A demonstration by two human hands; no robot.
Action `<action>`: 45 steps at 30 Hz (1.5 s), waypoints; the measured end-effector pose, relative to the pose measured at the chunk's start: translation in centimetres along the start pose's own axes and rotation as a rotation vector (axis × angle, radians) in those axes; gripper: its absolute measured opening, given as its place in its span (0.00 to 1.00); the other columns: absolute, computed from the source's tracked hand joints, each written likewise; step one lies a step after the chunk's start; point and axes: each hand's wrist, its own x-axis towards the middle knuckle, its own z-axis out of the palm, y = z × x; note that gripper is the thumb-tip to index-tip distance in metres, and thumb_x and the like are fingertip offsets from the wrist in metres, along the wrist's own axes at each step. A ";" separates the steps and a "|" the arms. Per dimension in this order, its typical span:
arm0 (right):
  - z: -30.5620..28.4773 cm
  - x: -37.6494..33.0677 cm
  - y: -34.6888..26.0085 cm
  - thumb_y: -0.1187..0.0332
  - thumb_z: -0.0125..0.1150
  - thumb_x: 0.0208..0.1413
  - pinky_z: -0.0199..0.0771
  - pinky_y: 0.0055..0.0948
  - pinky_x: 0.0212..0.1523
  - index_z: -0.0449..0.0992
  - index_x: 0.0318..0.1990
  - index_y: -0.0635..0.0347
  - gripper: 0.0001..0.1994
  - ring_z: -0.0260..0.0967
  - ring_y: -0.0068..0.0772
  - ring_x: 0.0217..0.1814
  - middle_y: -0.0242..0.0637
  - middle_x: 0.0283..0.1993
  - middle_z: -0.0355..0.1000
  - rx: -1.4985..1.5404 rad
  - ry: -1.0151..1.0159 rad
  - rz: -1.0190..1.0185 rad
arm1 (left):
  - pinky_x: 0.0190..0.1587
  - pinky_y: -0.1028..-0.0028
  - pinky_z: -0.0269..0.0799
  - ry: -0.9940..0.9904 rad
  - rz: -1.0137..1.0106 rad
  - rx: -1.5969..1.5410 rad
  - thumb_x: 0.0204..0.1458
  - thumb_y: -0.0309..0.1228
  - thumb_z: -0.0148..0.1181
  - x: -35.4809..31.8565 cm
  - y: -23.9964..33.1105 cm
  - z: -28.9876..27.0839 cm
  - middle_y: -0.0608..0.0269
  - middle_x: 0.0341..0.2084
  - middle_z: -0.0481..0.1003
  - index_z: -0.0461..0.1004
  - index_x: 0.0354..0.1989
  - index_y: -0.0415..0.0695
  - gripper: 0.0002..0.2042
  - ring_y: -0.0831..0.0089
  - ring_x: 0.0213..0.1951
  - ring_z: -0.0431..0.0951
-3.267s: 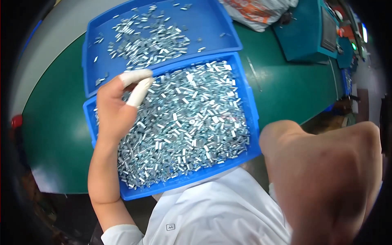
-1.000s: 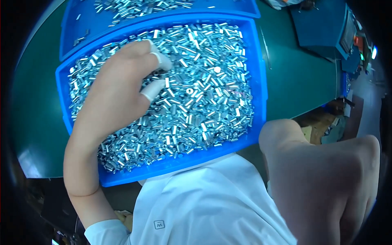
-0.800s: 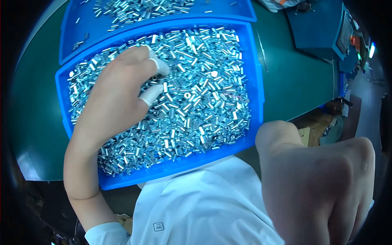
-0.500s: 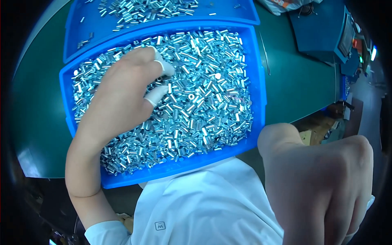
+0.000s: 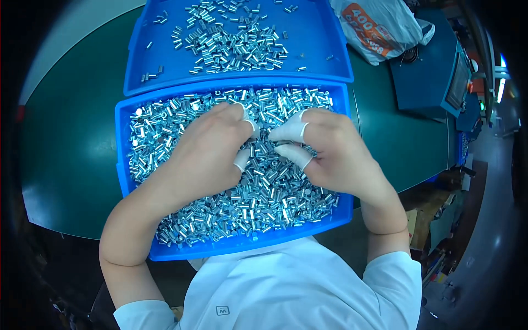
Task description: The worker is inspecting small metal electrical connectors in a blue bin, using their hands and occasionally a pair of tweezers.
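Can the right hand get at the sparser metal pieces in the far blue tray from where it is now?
Probably yes: the right hand sits in the near tray, and nothing stands between it and the far tray abutting it.

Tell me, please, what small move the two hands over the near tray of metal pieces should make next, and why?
Probably pinch one small metal cylinder from between the fingertips and lift it clear. Both the left hand and the right hand rest on the heaped pieces in the near blue tray, their capped fingertips almost meeting. No piece shows in either grasp.
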 end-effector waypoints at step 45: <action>3.1 1.6 3.9 0.83 0.68 0.41 0.79 0.42 0.38 0.82 0.44 0.58 0.19 0.77 0.49 0.38 0.40 0.36 0.76 -0.100 0.035 -0.095 | 0.38 0.62 0.74 0.040 0.121 0.023 0.39 0.19 0.72 0.3 -1.7 0.3 0.61 0.30 0.72 0.83 0.34 0.41 0.11 0.59 0.39 0.75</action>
